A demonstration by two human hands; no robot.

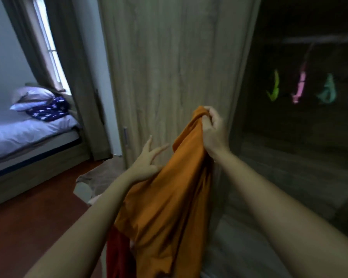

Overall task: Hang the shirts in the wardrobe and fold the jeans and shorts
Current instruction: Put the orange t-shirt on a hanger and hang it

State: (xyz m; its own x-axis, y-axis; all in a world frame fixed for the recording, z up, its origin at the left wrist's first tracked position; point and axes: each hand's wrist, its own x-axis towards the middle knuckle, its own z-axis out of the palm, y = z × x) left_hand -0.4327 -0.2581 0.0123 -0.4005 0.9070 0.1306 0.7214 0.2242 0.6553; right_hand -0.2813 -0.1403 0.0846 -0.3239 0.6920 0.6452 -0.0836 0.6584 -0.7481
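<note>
Bedroom, in front of the light wood-grain wardrobe door (169,67). Right hand (213,127) is clenched on the bunched top of the orange fabric shirt (165,197); left hand (147,161), fingers spread, touches the shirt's side.

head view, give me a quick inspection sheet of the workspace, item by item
surface: reddish wooden floor
job's things: orange shirt held up before the wardrobe door; red garment below it; green hanger, pink hanger and teal hanger on the rail, blurred
clutter: crumpled brownish cloth on the floor
grippers: right hand clenched on the shirt's top; left hand fingers spread, against the shirt's side
cables: nothing seen
surroundings: bed, pillow, star-patterned cloth, curtain
</note>
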